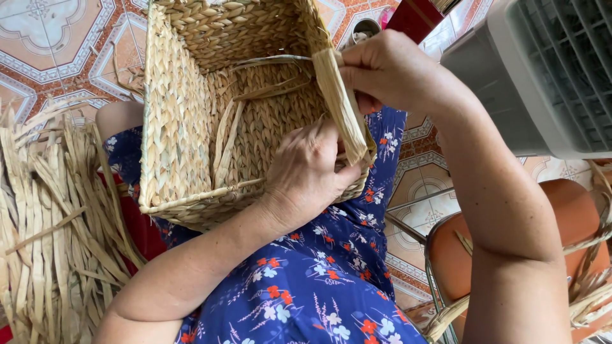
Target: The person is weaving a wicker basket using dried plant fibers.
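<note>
The woven basket (191, 121) sits tipped on the person's lap, its open mouth facing up toward the camera, resting on the blue flowered dress (319, 280). At its near right corner a flat bundle of straw strips (343, 105) runs over the rim. The right hand (389, 70) pinches the top of that bundle, fingers closed tight on it. The left hand (306, 172) grips the basket's rim just below, fingers curled over the edge into the inside and the thumb pressed against the bundle's lower end. Loose strands (239, 108) trail across the basket's inner wall. To the left, a heap of dry straw (57, 223) lies on the patterned tile floor (51, 44). To the right stand an orange stool (567, 216) and a grey fan housing (542, 70).
</note>
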